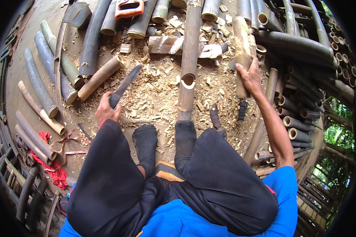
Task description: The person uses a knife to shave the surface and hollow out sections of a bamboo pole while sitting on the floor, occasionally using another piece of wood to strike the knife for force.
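Observation:
My left hand (108, 108) is closed on the dark handle of a knife (127, 81), whose blade points up and to the right above the chips. On the right, my right hand (250, 77) grips a thick wooden club (242, 47), its surface pale and frayed toward the far part. Between the hands lies a long bamboo pole (189, 47) with a curved notch cut in it. Its near end meets my foot in a dark sock (185, 134). A rough wooden block (166, 45) runs crosswise at the pole; whether it supports the pole is hidden.
Wood chips (154, 91) cover the ground. Cut bamboo lengths (101, 77) lie left and ahead, with a stack of bamboo tubes (298, 124) at right. An orange-handled saw (129, 8), a clear plastic container (77, 15) and a red cloth (57, 173) lie around.

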`<state>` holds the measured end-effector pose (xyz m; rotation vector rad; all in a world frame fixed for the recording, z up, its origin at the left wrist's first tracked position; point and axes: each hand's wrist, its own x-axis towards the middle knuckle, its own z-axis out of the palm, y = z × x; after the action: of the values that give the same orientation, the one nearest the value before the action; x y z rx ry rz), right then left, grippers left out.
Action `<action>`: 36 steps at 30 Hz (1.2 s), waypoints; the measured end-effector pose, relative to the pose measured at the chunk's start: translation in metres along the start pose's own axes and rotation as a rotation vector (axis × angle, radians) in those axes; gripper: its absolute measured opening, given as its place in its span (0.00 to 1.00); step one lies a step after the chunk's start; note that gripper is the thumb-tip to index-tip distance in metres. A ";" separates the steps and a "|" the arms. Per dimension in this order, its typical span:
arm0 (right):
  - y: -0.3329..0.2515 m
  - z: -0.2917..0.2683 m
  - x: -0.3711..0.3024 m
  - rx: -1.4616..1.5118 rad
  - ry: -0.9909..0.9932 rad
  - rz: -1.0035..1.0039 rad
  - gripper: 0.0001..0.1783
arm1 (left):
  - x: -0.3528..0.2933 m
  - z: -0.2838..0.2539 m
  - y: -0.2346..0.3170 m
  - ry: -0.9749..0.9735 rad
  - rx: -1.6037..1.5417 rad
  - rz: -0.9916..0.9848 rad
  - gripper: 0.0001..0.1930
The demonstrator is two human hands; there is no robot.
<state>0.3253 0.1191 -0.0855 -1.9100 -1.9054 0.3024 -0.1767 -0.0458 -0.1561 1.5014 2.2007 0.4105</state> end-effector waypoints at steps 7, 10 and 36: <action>-0.053 0.045 -0.091 -0.161 -0.633 -0.168 0.12 | -0.021 -0.004 -0.079 0.274 0.244 0.037 0.37; -0.057 0.079 -0.135 -0.358 -0.748 -0.303 0.23 | -0.008 -0.013 -0.078 0.378 0.136 0.144 0.31; 0.011 0.040 -0.296 1.579 -0.540 0.939 0.26 | -0.083 -0.239 0.118 -0.072 -0.650 0.431 0.14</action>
<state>0.3069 -0.1676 -0.1674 -1.2821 -0.2411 1.9592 -0.1786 -0.0791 0.1209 1.5488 1.4525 1.0677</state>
